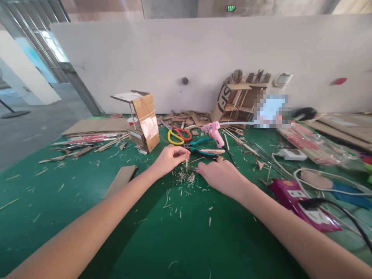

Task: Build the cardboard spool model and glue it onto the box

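Note:
Between the pinched fingers of my left hand [173, 158] a thin wooden stick [186, 164] stands nearly upright, its lower end close to the table. My right hand [218, 174] is closed around a knife, most of it hidden in the fist. The short knife blade [192, 169] points left and meets or nearly meets the stick's lower part. Curled wood shavings [186, 178] lie in a small heap under the stick and scatter over the green tabletop [174, 240]. Just beyond the hands are teal-handled pliers [200, 141].
Scissors with yellow and red handles [176, 136] and a pink glue gun [215, 133] lie behind my hands. A cardboard structure [147, 124] stands left, a cardboard shelf [232, 102] at the back. A purple power strip [302, 205] with cables sits right. A cardboard strip [121, 180] lies near my left forearm.

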